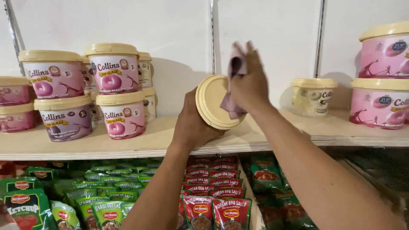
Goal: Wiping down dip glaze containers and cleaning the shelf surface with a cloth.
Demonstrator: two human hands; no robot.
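Head view, store shelf. Left hand point(194, 123) wraps a tub point(213, 102) from behind, tipped so its cream lid faces the camera, just above the shelf point(128, 142) edge. Right hand point(249, 83) presses a pink cloth point(233, 91) flat against the lid, fingers closed on the cloth. Pink tubs point(115, 91) stand stacked to the left; a pale tub point(313, 97) sits right. Sauce pouches point(213, 200) fill the bin below.

Pale yellow lid point(211, 102), pinkish-purple cloth point(233, 89), pink tubs point(115, 91) with cream lids, light wooden shelf point(128, 142), green and red sauce packs point(213, 200)
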